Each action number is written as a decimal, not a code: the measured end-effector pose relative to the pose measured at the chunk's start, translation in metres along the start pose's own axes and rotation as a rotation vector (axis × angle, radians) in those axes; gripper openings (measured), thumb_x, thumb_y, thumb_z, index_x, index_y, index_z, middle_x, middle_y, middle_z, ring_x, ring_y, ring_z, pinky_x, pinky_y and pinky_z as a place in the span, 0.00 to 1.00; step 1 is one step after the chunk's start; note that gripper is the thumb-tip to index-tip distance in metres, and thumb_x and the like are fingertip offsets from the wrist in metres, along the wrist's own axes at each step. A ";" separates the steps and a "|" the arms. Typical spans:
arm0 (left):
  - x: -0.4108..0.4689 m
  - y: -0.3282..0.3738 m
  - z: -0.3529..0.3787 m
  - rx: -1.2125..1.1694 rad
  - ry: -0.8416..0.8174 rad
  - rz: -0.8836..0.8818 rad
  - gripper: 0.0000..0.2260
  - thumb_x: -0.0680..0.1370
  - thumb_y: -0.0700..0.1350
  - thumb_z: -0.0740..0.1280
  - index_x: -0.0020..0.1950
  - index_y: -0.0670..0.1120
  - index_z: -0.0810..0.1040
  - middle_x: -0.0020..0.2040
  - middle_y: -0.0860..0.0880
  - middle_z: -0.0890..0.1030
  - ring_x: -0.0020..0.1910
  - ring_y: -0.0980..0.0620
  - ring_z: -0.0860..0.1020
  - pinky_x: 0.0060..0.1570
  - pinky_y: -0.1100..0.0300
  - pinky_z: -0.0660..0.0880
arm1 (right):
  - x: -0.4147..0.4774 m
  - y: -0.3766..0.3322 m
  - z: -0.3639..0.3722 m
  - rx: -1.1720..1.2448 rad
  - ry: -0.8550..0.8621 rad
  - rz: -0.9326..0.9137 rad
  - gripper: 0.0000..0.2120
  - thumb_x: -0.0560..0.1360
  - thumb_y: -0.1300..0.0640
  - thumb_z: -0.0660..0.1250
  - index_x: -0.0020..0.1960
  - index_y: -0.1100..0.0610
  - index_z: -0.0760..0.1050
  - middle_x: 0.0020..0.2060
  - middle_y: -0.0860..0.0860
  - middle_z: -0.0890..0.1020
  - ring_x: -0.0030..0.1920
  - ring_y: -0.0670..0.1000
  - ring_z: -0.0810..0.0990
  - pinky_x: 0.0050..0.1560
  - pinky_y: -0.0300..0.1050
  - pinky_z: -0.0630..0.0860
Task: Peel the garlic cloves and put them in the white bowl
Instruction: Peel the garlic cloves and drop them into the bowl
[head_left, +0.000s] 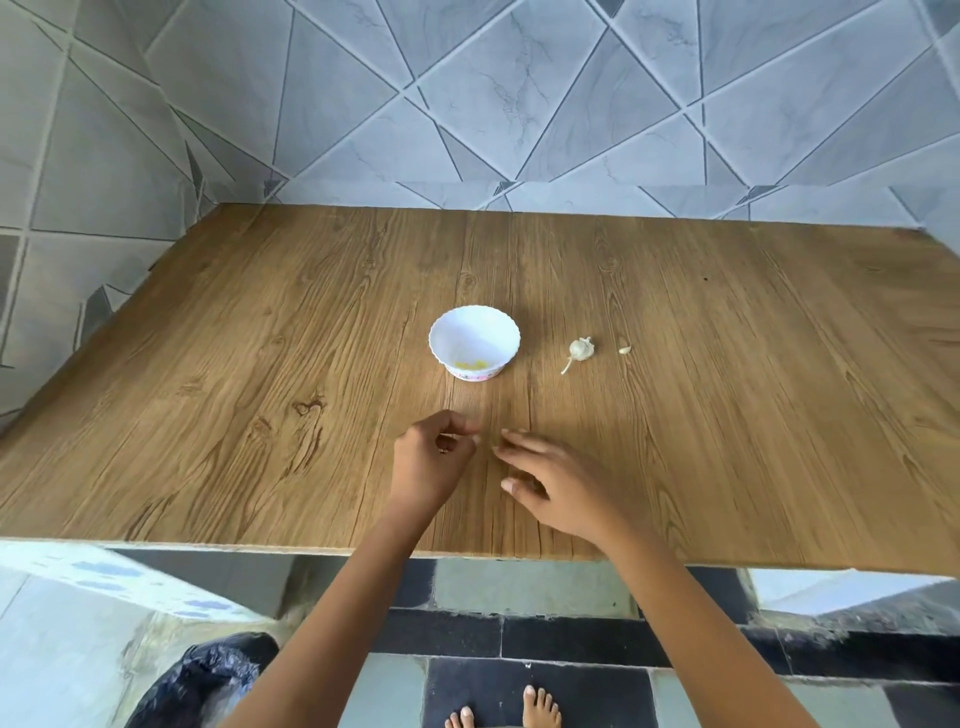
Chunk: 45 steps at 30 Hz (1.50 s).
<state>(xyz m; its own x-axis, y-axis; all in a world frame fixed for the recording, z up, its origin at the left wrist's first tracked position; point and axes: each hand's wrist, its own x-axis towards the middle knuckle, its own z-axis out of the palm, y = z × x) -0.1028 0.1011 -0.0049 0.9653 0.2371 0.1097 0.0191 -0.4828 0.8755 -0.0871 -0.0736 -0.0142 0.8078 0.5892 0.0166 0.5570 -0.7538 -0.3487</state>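
A small white bowl with a scalloped rim stands at the middle of the wooden table; a few yellowish bits lie in its bottom. To its right lies a partly broken garlic bulb with its stem, and beyond that one loose clove. My left hand hovers near the table's front, below the bowl, with fingers curled and thumb against the forefinger; I see nothing between them. Just to its right, my right hand lies low over the wood with its fingers stretched out, holding nothing.
The table's back and left sides run along a grey tiled wall. Its front edge is close to me. A black plastic bag sits on the floor at lower left, and bare feet show below the table edge.
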 end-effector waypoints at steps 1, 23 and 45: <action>0.001 -0.001 -0.001 -0.012 -0.002 -0.006 0.05 0.73 0.36 0.70 0.45 0.44 0.82 0.42 0.55 0.82 0.39 0.59 0.78 0.40 0.74 0.71 | -0.004 0.000 -0.004 0.000 -0.028 0.006 0.22 0.80 0.46 0.56 0.73 0.49 0.64 0.74 0.42 0.59 0.73 0.44 0.58 0.69 0.44 0.59; 0.000 0.026 0.016 -1.111 -0.065 -0.724 0.11 0.81 0.43 0.57 0.48 0.40 0.77 0.41 0.45 0.79 0.39 0.50 0.78 0.43 0.58 0.75 | 0.009 -0.022 -0.007 0.465 0.469 -0.016 0.09 0.71 0.68 0.71 0.49 0.60 0.82 0.42 0.49 0.83 0.40 0.38 0.79 0.40 0.28 0.74; 0.007 0.033 0.022 -1.415 -0.090 -0.915 0.19 0.81 0.43 0.51 0.41 0.39 0.78 0.37 0.44 0.77 0.37 0.49 0.77 0.42 0.58 0.74 | 0.034 -0.047 -0.001 0.362 0.545 -0.025 0.09 0.70 0.63 0.65 0.46 0.55 0.81 0.39 0.50 0.84 0.38 0.52 0.83 0.37 0.49 0.79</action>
<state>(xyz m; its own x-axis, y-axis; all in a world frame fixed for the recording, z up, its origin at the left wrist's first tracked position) -0.0894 0.0687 0.0146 0.7822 -0.0779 -0.6181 0.3570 0.8691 0.3423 -0.0859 -0.0187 0.0033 0.8304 0.3021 0.4682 0.5538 -0.5400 -0.6338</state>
